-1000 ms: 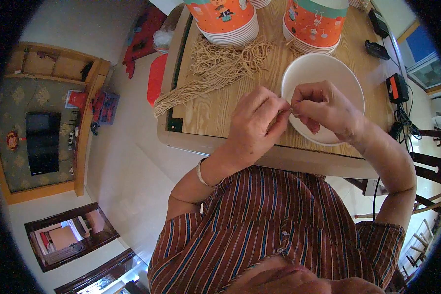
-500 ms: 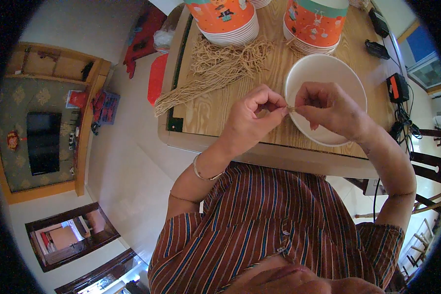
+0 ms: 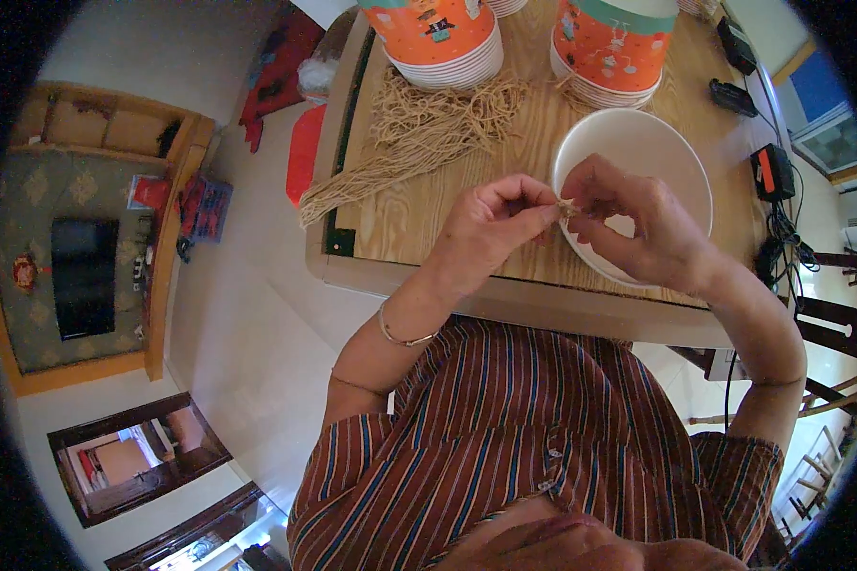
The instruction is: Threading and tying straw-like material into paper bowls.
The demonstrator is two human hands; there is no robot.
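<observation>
My left hand [image 3: 490,224] pinches a small knotted bit of tan twine [image 3: 568,206] between thumb and forefinger, over the near left rim of a white paper tub [image 3: 671,157]. Curled around the twine's other side, my right hand [image 3: 643,224] has its thumb and forefinger apart; whether a fingertip touches the twine is hard to see. Most of the tub's inside near me is behind the right hand. A long bundle of tan twine strands [image 3: 400,157] lies on the wooden table [image 3: 409,233], left of the tub.
Two stacks of orange printed paper tubs, a left stack [image 3: 443,48] and a right stack [image 3: 611,52], stand farther back. Black adapters and an orange-and-black box [image 3: 772,171] with cables [image 3: 786,233] line the right edge. A red stool [image 3: 305,152] is beyond the left edge.
My right thumb and forefinger have spread from their pinch, and more of the knotted twine shows. The left hand keeps its pinch, shifted only slightly.
</observation>
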